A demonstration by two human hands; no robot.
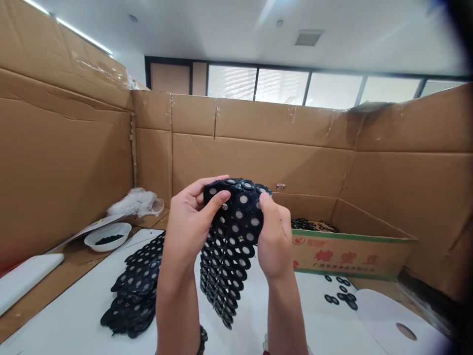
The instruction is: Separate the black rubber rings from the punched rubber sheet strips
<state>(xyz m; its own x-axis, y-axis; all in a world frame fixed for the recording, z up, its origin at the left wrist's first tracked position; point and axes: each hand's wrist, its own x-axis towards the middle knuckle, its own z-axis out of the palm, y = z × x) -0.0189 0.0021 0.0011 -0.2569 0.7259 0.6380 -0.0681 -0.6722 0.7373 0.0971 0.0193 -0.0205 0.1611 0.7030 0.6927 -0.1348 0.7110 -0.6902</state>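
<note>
Between my two hands hangs a sheet of linked black discs (229,256), each disc with a pale round centre. My left hand (190,222) pinches its upper left edge, thumb on the front and fingers behind. At the upper right edge my right hand (274,231) grips it the same way, thumb on a disc. The top of the sheet curves back over the fingers, and its lower end dangles above the white table (251,320). To the left, partly behind my left forearm, lies a pile of similar disc sheets (135,291).
A white bowl (120,230) with small dark pieces stands at the left, near crumpled clear plastic (136,202). At the right, an open carton (347,254) holds more black discs. Several loose discs (342,295) lie before it. Cardboard walls (258,158) enclose the table.
</note>
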